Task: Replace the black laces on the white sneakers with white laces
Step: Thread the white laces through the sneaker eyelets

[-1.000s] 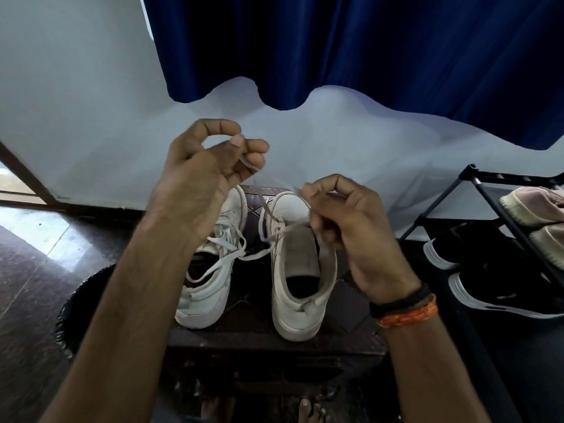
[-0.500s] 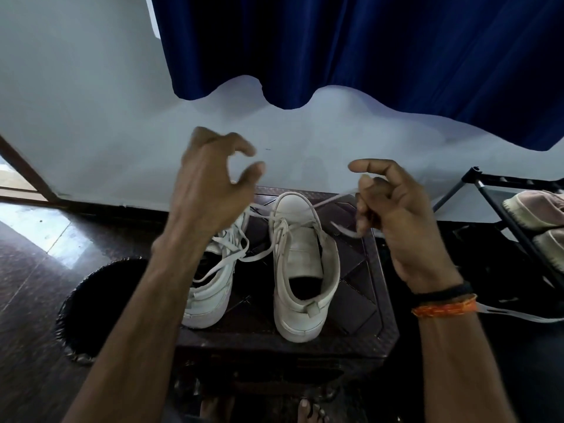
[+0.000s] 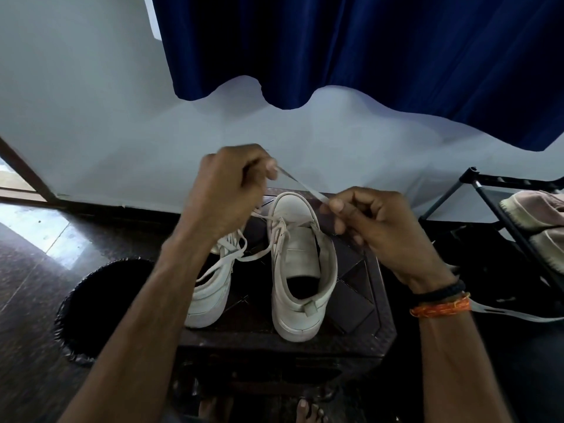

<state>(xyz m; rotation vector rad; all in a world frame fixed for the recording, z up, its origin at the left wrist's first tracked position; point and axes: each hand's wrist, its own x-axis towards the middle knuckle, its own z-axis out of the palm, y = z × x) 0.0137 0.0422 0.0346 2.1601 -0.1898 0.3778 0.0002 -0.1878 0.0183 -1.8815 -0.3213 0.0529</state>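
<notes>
Two white sneakers stand side by side on a dark wooden stool (image 3: 363,303), toes pointing away from me. The right sneaker (image 3: 300,270) has a white lace (image 3: 300,184) threaded through its front eyelets. My left hand (image 3: 227,193) pinches that lace above the toe, and my right hand (image 3: 375,227) pinches the same strand lower down, so it stretches taut between them. The left sneaker (image 3: 213,288) is laced in white and partly hidden behind my left forearm. No black lace is visible.
A round black bin (image 3: 91,306) sits on the dark floor left of the stool. A black shoe rack (image 3: 503,215) with other shoes stands at the right. A blue curtain (image 3: 366,50) hangs over the pale wall behind. My bare feet show below the stool.
My hands had spread apart with the left one open; now they have come together again above the right sneaker's toe and both pinch the white lace.
</notes>
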